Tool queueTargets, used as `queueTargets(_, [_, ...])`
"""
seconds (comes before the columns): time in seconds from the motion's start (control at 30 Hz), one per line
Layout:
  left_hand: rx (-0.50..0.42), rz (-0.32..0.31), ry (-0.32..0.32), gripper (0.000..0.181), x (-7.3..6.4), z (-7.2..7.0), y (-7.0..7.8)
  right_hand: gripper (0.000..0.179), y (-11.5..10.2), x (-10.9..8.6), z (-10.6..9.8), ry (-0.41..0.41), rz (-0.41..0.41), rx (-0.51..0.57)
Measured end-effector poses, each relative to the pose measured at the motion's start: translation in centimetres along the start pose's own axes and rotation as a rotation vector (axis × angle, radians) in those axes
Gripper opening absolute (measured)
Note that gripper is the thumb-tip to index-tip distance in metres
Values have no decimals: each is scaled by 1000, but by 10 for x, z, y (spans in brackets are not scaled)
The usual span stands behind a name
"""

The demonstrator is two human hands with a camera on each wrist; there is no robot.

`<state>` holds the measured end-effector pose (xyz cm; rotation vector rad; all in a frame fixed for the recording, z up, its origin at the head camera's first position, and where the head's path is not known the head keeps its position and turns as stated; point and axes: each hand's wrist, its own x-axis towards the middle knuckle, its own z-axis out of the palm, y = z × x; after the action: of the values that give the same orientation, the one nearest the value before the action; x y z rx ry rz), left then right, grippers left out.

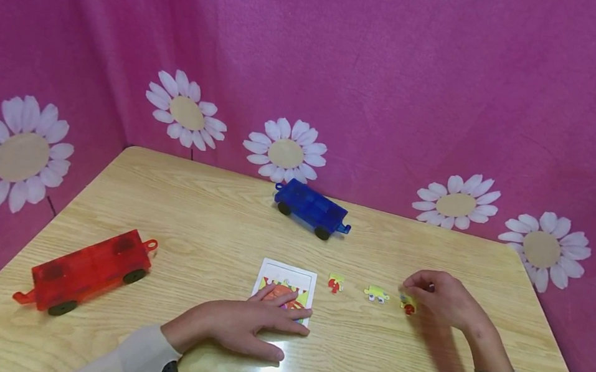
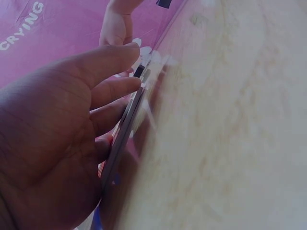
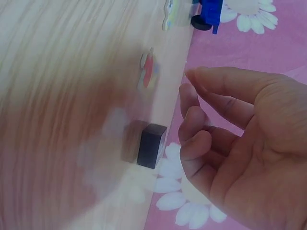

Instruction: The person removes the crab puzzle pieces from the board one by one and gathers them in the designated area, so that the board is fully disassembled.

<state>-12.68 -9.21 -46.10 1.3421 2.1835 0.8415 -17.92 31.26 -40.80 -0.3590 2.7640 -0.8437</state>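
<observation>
My left hand (image 1: 251, 324) rests with spread fingers on a white-framed puzzle board (image 1: 290, 268) with a colourful picture; the hand covers its lower part. In the left wrist view the fingers touch the board's edge (image 2: 122, 136). To the right of the board lie a red-and-yellow puzzle piece (image 1: 335, 284) and a yellow one with eyes (image 1: 376, 294). A third piece, yellow and red (image 1: 409, 307), lies below the fingertips of my right hand (image 1: 444, 298). The right wrist view shows this hand's fingers loosely bent, holding nothing, apart from that piece (image 3: 147, 71).
A small black block (image 3: 152, 146) stands on the table near the right hand, mostly hidden in the head view. A blue toy wagon (image 1: 312, 207) is at the back, and a red one (image 1: 89, 271) at the left. A pink flowered cloth (image 1: 374, 83) hangs behind the table.
</observation>
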Motion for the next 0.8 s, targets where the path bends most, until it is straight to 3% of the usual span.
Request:
queueTargets(0.43, [65,3,-7,61,-1,0,4,12,-37,9,16,-33,-105,90])
queueTargets(0.6, [167,-10,-1,65,-5,0,11,12,-61,21,32,-51,-203,96])
queueTargets(0.8, [325,3,32,71,-11,9,28,13,-91,34,54,-91,-281,122])
